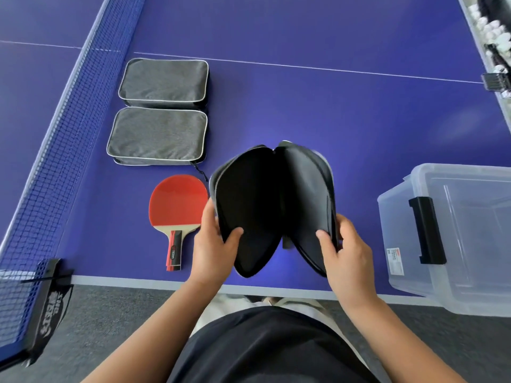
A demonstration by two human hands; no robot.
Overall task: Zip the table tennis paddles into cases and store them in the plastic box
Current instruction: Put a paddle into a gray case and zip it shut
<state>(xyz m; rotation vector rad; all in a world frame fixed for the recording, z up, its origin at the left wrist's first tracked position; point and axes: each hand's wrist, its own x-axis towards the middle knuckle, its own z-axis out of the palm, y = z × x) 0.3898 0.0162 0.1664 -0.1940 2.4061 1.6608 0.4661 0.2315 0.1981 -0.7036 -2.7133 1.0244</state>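
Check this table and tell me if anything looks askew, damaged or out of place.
Nothing stands out. The two grey rectangular cases lie closed in a neat column, the red paddle lies flat below them, and both hands hold the black paddle-shaped case open.

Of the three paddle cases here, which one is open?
The paddle-shaped case held up by the left hand and right hand, spread like a book. The two grey rectangular cases lie closed on the table.
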